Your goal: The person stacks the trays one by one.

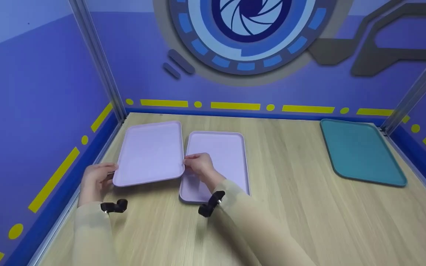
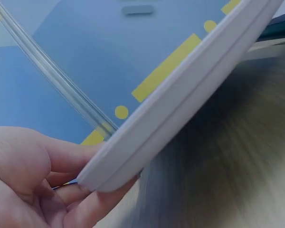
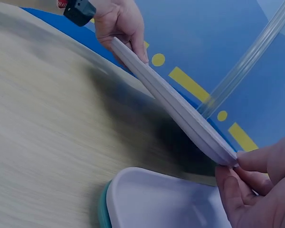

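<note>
A lilac rectangular tray (image 1: 152,153) is held off the table at the back left, slightly tilted. My left hand (image 1: 96,181) grips its left edge, thumb above and fingers below, as the left wrist view shows at the tray's side (image 2: 180,102). My right hand (image 1: 201,165) pinches its right edge between thumb and fingers. Lines run along the rim; whether it is one tray or two nested, I cannot tell. Beneath my right hand and forearm lies a second lilac tray (image 1: 231,159), partly covered. A teal edge (image 3: 103,209) shows under it in the right wrist view.
A teal tray (image 1: 362,153) lies at the far right of the wooden table (image 1: 287,192). Blue-purple panels (image 1: 39,92) stand at the left, back and right, joined by metal corner posts (image 1: 96,55). The held tray's shadow falls on the tabletop.
</note>
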Demonstrator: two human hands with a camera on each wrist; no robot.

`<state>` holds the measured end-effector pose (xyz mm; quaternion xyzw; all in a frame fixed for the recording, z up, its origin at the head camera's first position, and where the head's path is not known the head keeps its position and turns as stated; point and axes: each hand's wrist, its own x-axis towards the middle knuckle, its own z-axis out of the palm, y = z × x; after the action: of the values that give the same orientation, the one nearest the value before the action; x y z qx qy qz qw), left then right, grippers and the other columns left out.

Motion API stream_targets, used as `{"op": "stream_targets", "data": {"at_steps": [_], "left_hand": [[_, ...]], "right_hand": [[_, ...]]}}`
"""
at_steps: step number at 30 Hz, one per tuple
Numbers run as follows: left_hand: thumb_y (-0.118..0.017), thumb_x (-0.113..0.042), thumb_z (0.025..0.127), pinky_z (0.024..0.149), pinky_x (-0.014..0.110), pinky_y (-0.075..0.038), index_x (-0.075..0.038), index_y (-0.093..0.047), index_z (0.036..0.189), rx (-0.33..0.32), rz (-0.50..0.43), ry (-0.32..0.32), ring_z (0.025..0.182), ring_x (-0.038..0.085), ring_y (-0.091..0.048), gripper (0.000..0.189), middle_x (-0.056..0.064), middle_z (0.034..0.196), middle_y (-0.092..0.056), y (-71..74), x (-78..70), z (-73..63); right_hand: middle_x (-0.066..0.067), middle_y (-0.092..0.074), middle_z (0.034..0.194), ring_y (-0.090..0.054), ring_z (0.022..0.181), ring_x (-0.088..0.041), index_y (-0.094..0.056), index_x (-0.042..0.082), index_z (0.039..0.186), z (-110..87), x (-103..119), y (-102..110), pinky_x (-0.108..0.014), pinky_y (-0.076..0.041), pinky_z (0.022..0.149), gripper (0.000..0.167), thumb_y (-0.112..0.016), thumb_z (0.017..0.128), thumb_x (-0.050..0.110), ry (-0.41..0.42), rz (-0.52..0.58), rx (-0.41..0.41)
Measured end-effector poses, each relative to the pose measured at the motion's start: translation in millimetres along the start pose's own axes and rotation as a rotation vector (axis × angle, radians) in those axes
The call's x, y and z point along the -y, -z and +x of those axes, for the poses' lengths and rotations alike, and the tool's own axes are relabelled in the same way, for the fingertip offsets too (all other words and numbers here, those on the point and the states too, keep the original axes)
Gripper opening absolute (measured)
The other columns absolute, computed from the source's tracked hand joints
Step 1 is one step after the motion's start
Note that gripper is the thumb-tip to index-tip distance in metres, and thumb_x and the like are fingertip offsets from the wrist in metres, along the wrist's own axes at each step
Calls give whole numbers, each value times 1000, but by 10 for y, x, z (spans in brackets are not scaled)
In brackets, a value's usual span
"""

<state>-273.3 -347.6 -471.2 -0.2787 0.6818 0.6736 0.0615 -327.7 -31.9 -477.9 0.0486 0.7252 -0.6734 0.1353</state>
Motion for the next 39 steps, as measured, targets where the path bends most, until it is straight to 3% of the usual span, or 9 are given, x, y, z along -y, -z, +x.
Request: {"op": "stream_targets", "data": {"at_steps": [8,18,28,33,39], "left_hand": [[-66,-5,98,65,22,-61,8,-51,145,-15,-8,-80,69,5,-66,50,-10,73,-66,-237,-91,-50],[-65,-3,98,61,21,-61,10,-53,142,29,-47,-145,66,5,-67,47,-8,72,-68,-677,-175,-164],[-66,-6,100,62,21,-61,6,-61,138,61,-6,-167,71,6,-70,40,-4,83,-72,-1151,-166,-247],[-67,-6,99,64,21,-61,5,-66,130,82,40,-183,75,9,-72,34,3,95,-75,-1372,-101,-297],[-67,-3,98,64,22,-62,8,-69,125,115,62,-229,79,13,-72,29,8,98,-76,-1585,3,-332]], "right_hand": [[-18,-76,104,-71,82,-13,-70,-13,118,2,16,276,-32,-62,92,28,-69,91,-4,0,97,40],[-26,-73,119,-71,86,-12,-67,-14,122,-81,26,789,-30,-61,94,31,-69,92,-5,47,138,39],[-10,-75,103,-70,88,-9,-63,-16,126,-262,-44,1369,-25,-61,89,36,-68,93,-3,92,111,30],[-4,-75,96,-68,83,-5,-62,-18,128,-374,-137,1626,-18,-59,79,39,-69,93,-2,105,90,18],[-1,-73,92,-69,81,-4,-58,-23,127,-502,-283,1862,-17,-59,78,39,-66,93,-4,125,72,40]]}}
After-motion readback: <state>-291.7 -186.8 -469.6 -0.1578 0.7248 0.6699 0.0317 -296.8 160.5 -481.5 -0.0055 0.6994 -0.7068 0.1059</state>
